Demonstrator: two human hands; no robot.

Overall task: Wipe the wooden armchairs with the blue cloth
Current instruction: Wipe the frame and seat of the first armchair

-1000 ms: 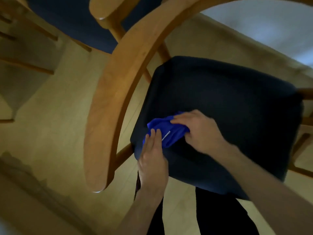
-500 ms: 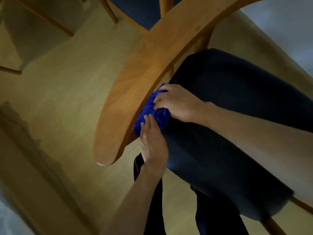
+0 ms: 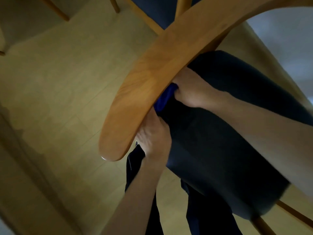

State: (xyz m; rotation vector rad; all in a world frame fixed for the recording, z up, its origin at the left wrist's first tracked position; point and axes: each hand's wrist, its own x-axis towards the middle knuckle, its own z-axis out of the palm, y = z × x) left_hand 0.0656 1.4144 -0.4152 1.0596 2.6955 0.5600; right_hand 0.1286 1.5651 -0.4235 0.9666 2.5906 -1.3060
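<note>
Blue cloth (image 3: 165, 97) is wedged at the seat's edge, mostly hidden under the wooden armrest (image 3: 152, 78) of our armchair. Our right hand (image 3: 189, 92) grips it against the dark seat cushion (image 3: 228, 133). Our left hand (image 3: 153, 138) reaches just below it, fingers tucked under the armrest, so can't tell its grip.

cloth (image 3: 165, 99) under armrest (image 3: 152, 78), on seat (image 3: 228, 133)
</note>
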